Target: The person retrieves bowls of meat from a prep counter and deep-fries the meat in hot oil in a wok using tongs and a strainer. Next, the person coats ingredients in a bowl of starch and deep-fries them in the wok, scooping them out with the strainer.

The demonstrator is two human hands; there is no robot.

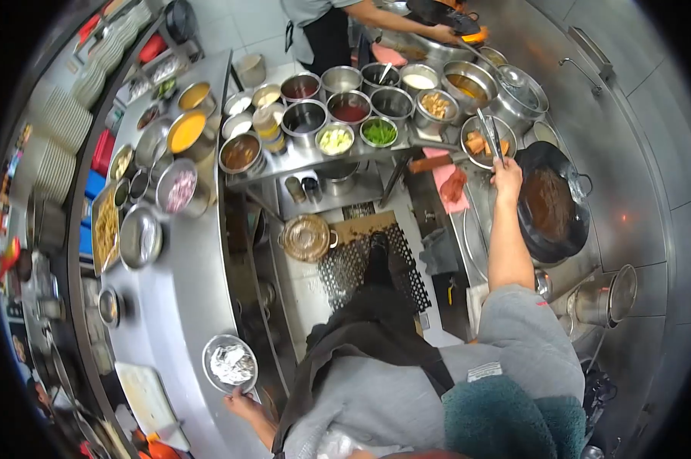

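Note:
My left hand [243, 404] grips the near rim of a round metal bowl [208, 376] at the edge of the left counter. Crumpled aluminium foil [231, 364] lies inside that bowl. On the other side, my right hand [506, 180] is closed around metal tongs [493, 136], arm stretched forward. The tips of the tongs reach over a metal bowl [474, 159] of orange-brown chunks [479, 143]; whether they pinch a piece I cannot tell. Just right of that hand sits a black wok [531, 208] with dark brown liquid in it.
Ahead, a steel station [284, 162] carries several bowls of sauces and chopped food. The left counter [196, 306] holds an orange sauce pot [189, 131] and a white cutting board [148, 402]. A lidded pot [306, 238] stands on the floor. A co-worker [322, 38] works beyond the station.

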